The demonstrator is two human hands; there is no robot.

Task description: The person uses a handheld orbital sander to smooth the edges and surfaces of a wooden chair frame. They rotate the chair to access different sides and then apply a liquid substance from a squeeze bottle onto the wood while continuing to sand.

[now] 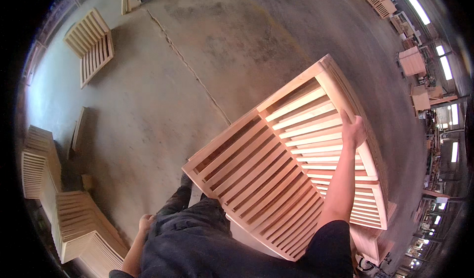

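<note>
A pale wooden slatted bench frame (256, 164), with seat and backrest joined at an angle, lies in front of me to the right. Layered edges along its right side look like more frames stacked beneath. My right hand (354, 131) grips the top rail of the backrest, with one finger stretched along the wood. Down beside my left thigh hangs my left hand (146, 222), apart from the frame. Its fingers are too small and turned away to make out.
Stacks of similar slatted frames (81, 214) stand at the lower left. Farther off on the concrete floor (148, 90) is a single slatted frame (94, 46), with a narrow wooden piece (78, 130) nearer. Wooden stacks (412, 61) line the right side. A long crack crosses the floor.
</note>
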